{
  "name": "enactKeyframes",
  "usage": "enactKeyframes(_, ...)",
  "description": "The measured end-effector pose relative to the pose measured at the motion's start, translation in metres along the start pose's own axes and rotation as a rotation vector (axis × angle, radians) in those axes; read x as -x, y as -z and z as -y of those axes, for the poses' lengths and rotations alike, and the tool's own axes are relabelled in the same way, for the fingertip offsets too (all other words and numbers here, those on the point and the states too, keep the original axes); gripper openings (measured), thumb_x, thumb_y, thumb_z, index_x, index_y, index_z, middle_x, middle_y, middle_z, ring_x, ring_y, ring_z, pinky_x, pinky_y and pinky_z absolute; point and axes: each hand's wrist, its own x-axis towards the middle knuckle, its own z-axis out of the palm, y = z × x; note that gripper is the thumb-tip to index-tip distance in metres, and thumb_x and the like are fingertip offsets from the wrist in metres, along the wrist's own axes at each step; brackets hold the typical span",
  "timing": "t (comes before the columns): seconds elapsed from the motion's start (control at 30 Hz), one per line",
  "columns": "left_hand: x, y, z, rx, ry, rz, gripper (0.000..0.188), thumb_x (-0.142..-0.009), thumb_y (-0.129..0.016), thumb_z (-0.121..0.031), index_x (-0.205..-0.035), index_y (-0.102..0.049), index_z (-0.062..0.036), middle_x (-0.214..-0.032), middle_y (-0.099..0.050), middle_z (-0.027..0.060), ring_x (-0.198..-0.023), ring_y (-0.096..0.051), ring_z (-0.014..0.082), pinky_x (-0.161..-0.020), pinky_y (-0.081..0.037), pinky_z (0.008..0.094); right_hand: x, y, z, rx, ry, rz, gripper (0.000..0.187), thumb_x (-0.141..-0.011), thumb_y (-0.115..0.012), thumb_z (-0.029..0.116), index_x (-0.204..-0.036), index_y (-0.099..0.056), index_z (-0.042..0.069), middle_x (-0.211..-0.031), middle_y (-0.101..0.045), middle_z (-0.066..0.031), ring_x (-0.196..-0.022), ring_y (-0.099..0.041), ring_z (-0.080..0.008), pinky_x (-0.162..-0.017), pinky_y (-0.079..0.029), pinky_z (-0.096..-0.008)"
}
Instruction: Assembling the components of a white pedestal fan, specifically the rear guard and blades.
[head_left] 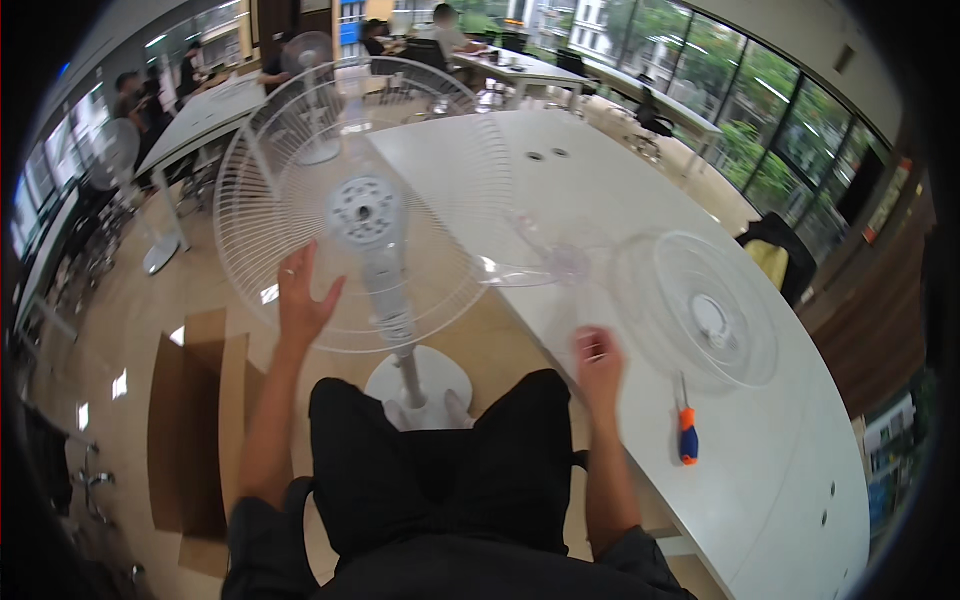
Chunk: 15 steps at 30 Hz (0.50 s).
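Holds left hand [307,305] with fingers spread wide and thumb apart, gripping nothing visible, at the lower left of the wire guard [455,190]; cannot tell whether touching it. Curls fingers of right hand [600,355] loosely inward near the table edge, blurred; cannot tell whether pinching anything small.

Faces the motor head [363,212], ringed by the guard atop a white stand [388,290], with round base [440,385] on the floor beyond the knees [535,410]. Seems halfway through assembly or dismantling, with guard around the motor and blade off; impossible to say which. Calls next, probably, for steady left support at the rim and a clear right grip before any reach.

To the right, on the white table [770,480]: 1 transparent fan blade [570,262], near the guard's rim; farther right, 1 front guard [710,315], lying flat; nearer, 1 orange-and-blue screwdriver [688,435].

Hemmed in by table edge on the right, 1 open cardboard box [185,430] beside the left forearm. Farther off, 2 more fans [158,255] and seated people [450,35].
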Motion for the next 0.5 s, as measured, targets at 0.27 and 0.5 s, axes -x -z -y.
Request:
enactKeyframes(0.27,0.113,0.025,-0.047,0.049,0.442,-0.245,0.045,-0.076,-0.072,0.002,-0.12,-0.062,0.0013,-0.106,-0.064,0.0162,-0.1,-0.059,0.0314,-0.089,-0.047,0.0402,-0.091,-0.009,-0.074,0.532,-0.24,-0.037,0.041,-0.085,-0.068,0.04,-0.093,-0.069,0.0,-0.08,-0.067,-0.0132,-0.073,-0.063,-0.0291,-0.072,-0.049,-0.0403)
enactKeyframes(0.5,0.136,0.044,-0.052,0.122,0.639,-0.297,0.04,-0.079,-0.069,0.004,-0.118,-0.062,0.0016,-0.103,-0.063,0.0144,-0.099,-0.059,0.0277,-0.083,-0.047,0.0386,-0.091,-0.012,-0.045,0.192,-0.008,-0.173,0.034,-0.089,-0.064,0.028,-0.072,-0.07,0.0,-0.056,-0.06,-0.0119,-0.054,-0.059,-0.0225,-0.058,-0.045,-0.0373)
